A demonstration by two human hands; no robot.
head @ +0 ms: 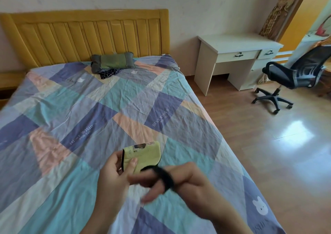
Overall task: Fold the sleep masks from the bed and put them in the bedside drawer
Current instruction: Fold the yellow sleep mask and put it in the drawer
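**Mask pinched, strap looped, folding under way**

Left hand [114, 171] pinches the yellow sleep mask [143, 155], folded, low centre of frame above the bed [125, 108]. Right hand [179, 178], blurred, has the black strap [165, 177] looped round its fingers. Folding looks nearly finished; stowing remains. No bedside drawer clearly visible.

We see a yellow headboard [86, 34] against a pale wall [197, 4], a white desk [238, 54], and a black office chair [293, 76] on glossy wood flooring [268, 144].
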